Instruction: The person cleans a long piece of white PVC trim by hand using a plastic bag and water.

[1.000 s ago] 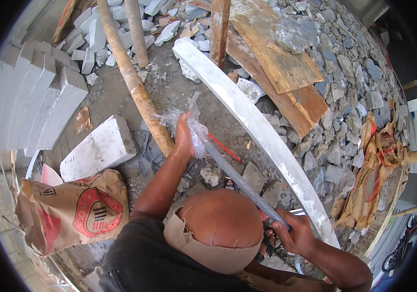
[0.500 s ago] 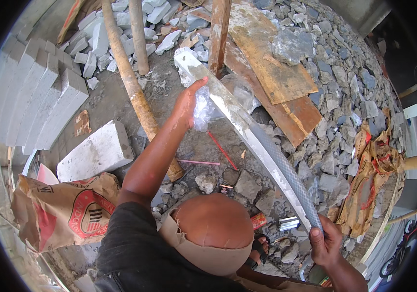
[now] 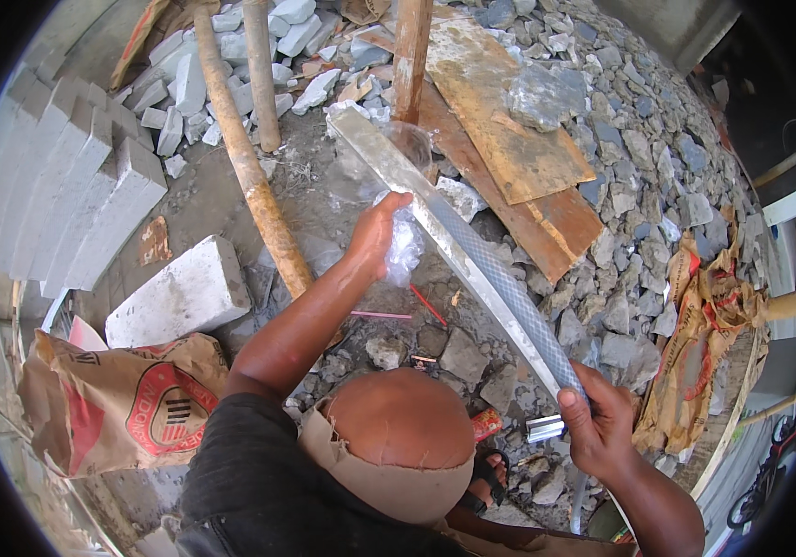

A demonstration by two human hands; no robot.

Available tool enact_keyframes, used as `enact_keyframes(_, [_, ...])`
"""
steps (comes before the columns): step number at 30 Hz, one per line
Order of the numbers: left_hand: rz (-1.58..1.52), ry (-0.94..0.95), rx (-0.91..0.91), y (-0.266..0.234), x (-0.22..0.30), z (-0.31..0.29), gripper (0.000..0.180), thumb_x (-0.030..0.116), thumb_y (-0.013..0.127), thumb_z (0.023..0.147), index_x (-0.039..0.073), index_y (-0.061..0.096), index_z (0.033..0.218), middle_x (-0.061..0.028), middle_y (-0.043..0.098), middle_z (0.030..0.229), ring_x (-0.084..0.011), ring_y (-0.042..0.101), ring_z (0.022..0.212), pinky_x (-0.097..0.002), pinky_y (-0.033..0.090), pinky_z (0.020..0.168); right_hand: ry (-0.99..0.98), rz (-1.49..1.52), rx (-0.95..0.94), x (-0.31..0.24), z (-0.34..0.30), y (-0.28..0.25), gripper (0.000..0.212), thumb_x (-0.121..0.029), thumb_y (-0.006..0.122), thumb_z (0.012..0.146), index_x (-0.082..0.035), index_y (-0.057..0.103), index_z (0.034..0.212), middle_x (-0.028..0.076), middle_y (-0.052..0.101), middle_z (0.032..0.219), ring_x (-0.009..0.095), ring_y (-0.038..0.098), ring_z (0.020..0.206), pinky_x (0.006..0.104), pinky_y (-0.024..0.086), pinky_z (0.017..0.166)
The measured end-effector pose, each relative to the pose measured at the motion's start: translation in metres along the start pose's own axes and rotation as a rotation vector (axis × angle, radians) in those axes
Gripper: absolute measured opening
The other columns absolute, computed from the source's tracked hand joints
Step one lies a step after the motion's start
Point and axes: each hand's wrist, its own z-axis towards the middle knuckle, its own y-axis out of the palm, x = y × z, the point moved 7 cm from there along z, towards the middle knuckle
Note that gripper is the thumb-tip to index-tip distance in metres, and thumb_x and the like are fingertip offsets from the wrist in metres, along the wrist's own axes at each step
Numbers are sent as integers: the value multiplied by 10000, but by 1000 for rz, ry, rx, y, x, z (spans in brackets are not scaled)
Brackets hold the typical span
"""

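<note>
A long straight metal bar (image 3: pixel 472 252), whitish and smeared on one face with a grey patterned side, slants across the middle from far left to near right. My left hand (image 3: pixel 382 234) is closed on a wad of crumpled clear plastic (image 3: pixel 404 246), pressed against the bar's side with the thumb at its edge. Around the bar's near end, my right hand (image 3: pixel 600 420) is closed, thumb on top. A short shiny metal piece (image 3: pixel 545 428) lies on the rubble beside that hand. Below the bar rests a red straw-like strip (image 3: pixel 429 304).
Pale blocks (image 3: pixel 91 200) are stacked at left, near a loose white block (image 3: pixel 180 292) and a brown paper sack (image 3: pixel 124 399). Wooden poles (image 3: pixel 254 186) and stained boards (image 3: pixel 509 121) stand or lie ahead. Broken rubble (image 3: pixel 639 167) spreads right. My bent knee (image 3: pixel 403 415) is in front.
My left hand and the plastic have slid nearer along the bar. My right hand has moved up and leftward with the near end, and more of the patterned side shows.
</note>
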Motion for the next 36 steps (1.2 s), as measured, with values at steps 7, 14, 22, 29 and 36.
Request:
enact_keyframes(7, [-207,115,81,-5,-9,2,487,414,638,905,-7,618,1150,-129,670,957,-213,650,716,-388,528,604,71,-36,-22,12,-17,1,284,-176,616,988,33,634,1179,96,630,704,116,569,568,287,450,550])
enact_keyframes(14, [-69,130,-16,12,-13,-14,582,433,665,920,1,544,1290,-142,657,1123,-260,673,961,-413,550,847,168,-62,-60,45,-84,-21,296,-198,603,990,39,635,1164,86,588,633,135,580,550,307,449,537])
enact_keyframes(22, [6,-118,-287,48,-61,-42,514,288,706,913,-9,537,1297,-150,653,1198,-264,677,1040,-410,551,907,306,38,25,64,-142,-66,396,-338,592,1000,38,644,1113,-39,493,586,45,429,466,244,323,441])
enact_keyframes(29, [30,-120,-314,59,-97,-63,444,354,748,883,5,636,1134,-95,697,955,-161,667,762,-315,543,647,372,37,-176,51,-132,-42,320,-258,637,963,28,666,1105,89,578,609,188,553,526,332,427,524])
enact_keyframes(36, [-166,-79,135,-22,-88,-61,427,416,656,910,17,580,1038,-135,649,884,-242,670,733,-405,561,572,440,-331,-753,104,-89,78,576,-283,603,960,-31,370,1423,246,655,748,462,654,710,531,512,642])
